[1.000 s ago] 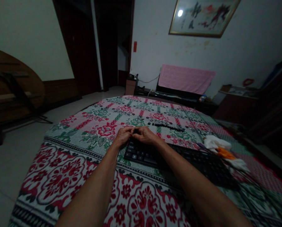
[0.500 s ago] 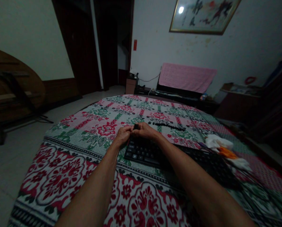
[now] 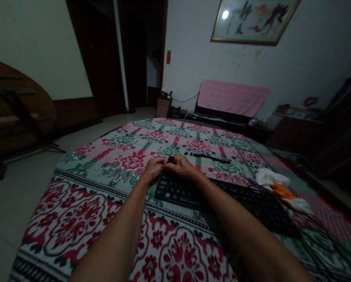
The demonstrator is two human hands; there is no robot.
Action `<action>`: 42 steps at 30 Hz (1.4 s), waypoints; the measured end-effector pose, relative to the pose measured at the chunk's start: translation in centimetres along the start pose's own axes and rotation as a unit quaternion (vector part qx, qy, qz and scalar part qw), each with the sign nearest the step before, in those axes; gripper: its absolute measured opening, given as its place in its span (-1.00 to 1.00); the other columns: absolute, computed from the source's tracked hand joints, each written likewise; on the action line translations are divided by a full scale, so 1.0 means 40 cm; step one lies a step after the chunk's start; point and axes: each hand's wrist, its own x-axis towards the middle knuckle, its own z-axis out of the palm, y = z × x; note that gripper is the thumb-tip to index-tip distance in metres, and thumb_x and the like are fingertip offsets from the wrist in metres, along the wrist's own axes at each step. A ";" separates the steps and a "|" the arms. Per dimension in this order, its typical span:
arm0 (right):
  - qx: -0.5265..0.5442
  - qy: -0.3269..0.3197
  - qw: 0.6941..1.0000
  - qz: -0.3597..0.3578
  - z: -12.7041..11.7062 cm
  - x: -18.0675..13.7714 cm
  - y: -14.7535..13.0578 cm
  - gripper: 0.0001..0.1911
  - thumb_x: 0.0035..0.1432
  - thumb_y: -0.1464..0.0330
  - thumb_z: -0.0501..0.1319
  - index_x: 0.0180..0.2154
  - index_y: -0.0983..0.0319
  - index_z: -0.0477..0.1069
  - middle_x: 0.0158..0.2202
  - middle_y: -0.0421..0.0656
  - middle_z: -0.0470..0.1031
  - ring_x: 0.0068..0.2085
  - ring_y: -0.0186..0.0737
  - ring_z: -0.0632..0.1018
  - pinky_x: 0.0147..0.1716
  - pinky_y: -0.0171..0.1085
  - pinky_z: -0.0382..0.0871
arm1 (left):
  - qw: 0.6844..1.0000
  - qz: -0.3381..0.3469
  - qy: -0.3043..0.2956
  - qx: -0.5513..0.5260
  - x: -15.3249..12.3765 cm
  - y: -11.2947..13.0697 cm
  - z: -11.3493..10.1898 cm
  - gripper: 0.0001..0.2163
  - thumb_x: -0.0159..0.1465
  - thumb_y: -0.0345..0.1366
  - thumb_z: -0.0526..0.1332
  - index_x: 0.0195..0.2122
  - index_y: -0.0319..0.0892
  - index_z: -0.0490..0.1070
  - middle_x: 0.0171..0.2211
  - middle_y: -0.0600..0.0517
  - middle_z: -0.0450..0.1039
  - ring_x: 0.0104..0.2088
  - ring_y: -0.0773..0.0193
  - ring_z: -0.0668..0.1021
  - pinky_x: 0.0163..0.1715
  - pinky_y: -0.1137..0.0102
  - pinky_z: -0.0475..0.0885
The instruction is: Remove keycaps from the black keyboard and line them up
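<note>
A black keyboard (image 3: 175, 194) lies on a patterned cloth (image 3: 128, 160), its left end under my hands. At its upper left corner my left hand (image 3: 154, 167) is closed, fingertips pinched together; what they grip is hidden, though a thin reddish edge shows just below. Touching it, my right hand (image 3: 179, 166) is closed on a small black block (image 3: 171, 159) that sticks up between thumb and fingers. Beyond the keyboard runs a line of small black pieces (image 3: 212, 158), which look like keycaps. My right forearm covers the middle of the keyboard.
White cloth or tissue (image 3: 271, 177) and an orange item (image 3: 282, 191) lie by the keyboard's right end, with dark cables (image 3: 316, 227) nearby. A pink towel (image 3: 232, 96) hangs over a dark panel at the back. A folded round table (image 3: 19, 105) stands left.
My right hand has shifted very slightly down and right, tilting the small black block a little. My left hand stays at the keyboard's corner.
</note>
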 end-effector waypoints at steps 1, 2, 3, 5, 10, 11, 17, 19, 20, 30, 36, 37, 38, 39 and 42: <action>0.014 0.001 1.000 0.002 -0.002 0.002 -0.002 -0.88 -0.06 0.42 0.12 -0.41 0.30 0.40 -0.53 -0.26 0.36 -0.49 -0.39 0.36 -0.47 -0.40 0.22 | 1.000 -0.003 -0.001 -0.007 0.000 0.000 0.000 -0.80 -0.18 -0.40 0.11 -0.51 -0.22 0.48 -0.57 0.12 0.41 -0.50 0.33 0.42 -0.49 0.49 0.28; 0.026 0.002 1.000 0.002 -0.004 0.004 -0.003 -0.88 -0.06 0.42 0.12 -0.42 0.30 0.39 -0.53 -0.26 0.37 -0.48 -0.38 0.37 -0.46 -0.40 0.22 | 1.000 -0.005 -0.003 -0.014 0.001 -0.001 -0.001 -0.78 -0.18 -0.40 0.13 -0.48 -0.23 0.49 -0.56 0.11 0.43 -0.49 0.33 0.43 -0.48 0.49 0.28; 0.032 -0.001 0.999 0.000 -0.006 0.005 -0.003 -0.88 -0.06 0.41 0.13 -0.42 0.30 0.39 -0.53 -0.25 0.38 -0.47 -0.37 0.38 -0.45 -0.39 0.23 | 1.000 -0.006 -0.004 -0.018 0.002 -0.002 -0.001 -0.76 -0.18 -0.40 0.13 -0.46 -0.23 0.50 -0.55 0.11 0.43 -0.49 0.33 0.43 -0.47 0.49 0.28; 0.027 -0.013 1.000 -0.007 -0.010 0.006 -0.001 -0.90 -0.06 0.40 0.14 -0.43 0.29 0.38 -0.51 -0.25 0.38 -0.46 -0.36 0.38 -0.43 -0.38 0.24 | 1.000 -0.006 -0.001 -0.017 0.004 -0.004 -0.002 -0.76 -0.18 -0.42 0.13 -0.47 -0.23 0.51 -0.56 0.12 0.43 -0.50 0.34 0.43 -0.47 0.49 0.28; 0.019 -0.022 1.000 -0.006 -0.013 0.002 0.011 -0.90 -0.06 0.38 0.15 -0.44 0.28 0.37 -0.49 -0.26 0.38 -0.44 -0.37 0.38 -0.40 -0.39 0.24 | 0.999 -0.018 -0.003 -0.035 0.009 -0.015 -0.001 -0.74 -0.16 -0.42 0.14 -0.42 -0.22 0.52 -0.55 0.13 0.45 -0.50 0.35 0.44 -0.46 0.48 0.29; 0.028 -0.018 0.999 -0.002 -0.013 0.002 0.012 -0.90 -0.05 0.37 0.15 -0.44 0.28 0.37 -0.50 -0.26 0.38 -0.44 -0.37 0.38 -0.40 -0.39 0.24 | 0.999 -0.019 -0.006 -0.039 0.010 -0.018 -0.001 -0.73 -0.15 -0.41 0.15 -0.40 -0.22 0.53 -0.53 0.12 0.46 -0.50 0.34 0.45 -0.45 0.48 0.30; 0.073 0.012 0.997 0.029 -0.019 -0.007 0.006 -0.88 -0.07 0.37 0.16 -0.40 0.28 0.34 -0.52 -0.26 0.39 -0.48 -0.38 0.38 -0.45 -0.39 0.23 | 0.999 -0.035 0.005 -0.039 0.014 -0.020 -0.002 -0.70 -0.15 -0.45 0.20 -0.35 -0.23 0.53 -0.46 0.06 0.51 -0.45 0.32 0.48 -0.39 0.46 0.32; 0.070 0.043 0.996 0.035 -0.026 -0.017 0.004 -0.87 -0.06 0.37 0.15 -0.39 0.28 0.33 -0.52 -0.25 0.38 -0.48 -0.37 0.39 -0.44 -0.38 0.25 | 0.998 -0.047 0.011 -0.049 0.013 -0.016 0.000 -0.69 -0.17 -0.47 0.21 -0.34 -0.22 0.53 -0.43 0.04 0.53 -0.44 0.31 0.49 -0.38 0.45 0.33; 0.067 0.062 0.995 0.035 -0.030 -0.023 0.004 -0.87 -0.05 0.37 0.13 -0.39 0.28 0.32 -0.52 -0.25 0.38 -0.47 -0.36 0.39 -0.42 -0.37 0.26 | 0.997 -0.052 0.014 -0.055 0.012 -0.013 0.001 -0.69 -0.17 -0.47 0.22 -0.34 -0.22 0.53 -0.42 0.03 0.53 -0.43 0.31 0.50 -0.37 0.44 0.33; -0.204 0.076 0.976 0.027 -0.013 -0.053 -0.024 -0.82 -0.05 0.47 0.00 -0.49 0.29 0.37 -0.55 -0.23 0.34 -0.48 -0.37 0.34 -0.48 -0.40 0.13 | 0.991 -0.066 0.060 -0.101 0.019 -0.019 0.001 -0.71 -0.21 -0.49 0.20 -0.39 -0.25 0.50 -0.49 0.01 0.52 -0.49 0.32 0.51 -0.44 0.45 0.34; -0.227 0.023 0.973 0.022 0.024 -0.048 -0.015 -0.80 -0.10 0.33 0.20 -0.38 0.27 0.48 -0.59 -0.29 0.33 -0.55 -0.44 0.28 -0.54 -0.44 0.06 | 0.989 -0.066 0.065 -0.112 0.013 -0.011 0.003 -0.70 -0.22 -0.52 0.15 -0.40 -0.28 0.49 -0.55 0.03 0.50 -0.54 0.35 0.49 -0.47 0.47 0.34; -0.235 0.022 0.971 0.030 0.027 -0.045 -0.006 -0.80 -0.11 0.31 0.21 -0.39 0.28 0.48 -0.60 -0.29 0.33 -0.55 -0.44 0.28 -0.55 -0.44 0.05 | 0.989 -0.069 0.064 -0.114 0.013 -0.010 0.002 -0.69 -0.22 -0.53 0.14 -0.40 -0.28 0.49 -0.55 0.03 0.50 -0.55 0.35 0.49 -0.48 0.47 0.34; -0.242 0.021 0.969 0.039 0.030 -0.042 0.002 -0.80 -0.10 0.30 0.21 -0.42 0.28 0.49 -0.61 -0.28 0.33 -0.55 -0.44 0.28 -0.56 -0.43 0.04 | 0.988 -0.072 0.062 -0.117 0.013 -0.011 0.002 -0.69 -0.22 -0.53 0.14 -0.40 -0.28 0.48 -0.55 0.03 0.50 -0.55 0.35 0.49 -0.48 0.46 0.35; -0.247 0.021 0.968 0.048 0.033 -0.039 0.009 -0.80 -0.10 0.28 0.21 -0.44 0.29 0.49 -0.62 -0.28 0.33 -0.56 -0.43 0.28 -0.56 -0.43 0.04 | 0.988 -0.074 0.061 -0.122 0.014 -0.012 0.001 -0.69 -0.21 -0.53 0.13 -0.39 -0.28 0.48 -0.55 0.03 0.50 -0.56 0.35 0.49 -0.48 0.46 0.35; -0.236 0.021 0.970 0.062 0.035 -0.033 0.020 -0.81 -0.09 0.29 0.21 -0.48 0.29 0.49 -0.63 -0.27 0.32 -0.56 -0.43 0.30 -0.57 -0.43 0.05 | 0.988 -0.077 0.058 -0.118 0.015 -0.017 0.000 -0.69 -0.19 -0.53 0.12 -0.38 -0.28 0.48 -0.56 0.03 0.50 -0.57 0.34 0.50 -0.50 0.46 0.36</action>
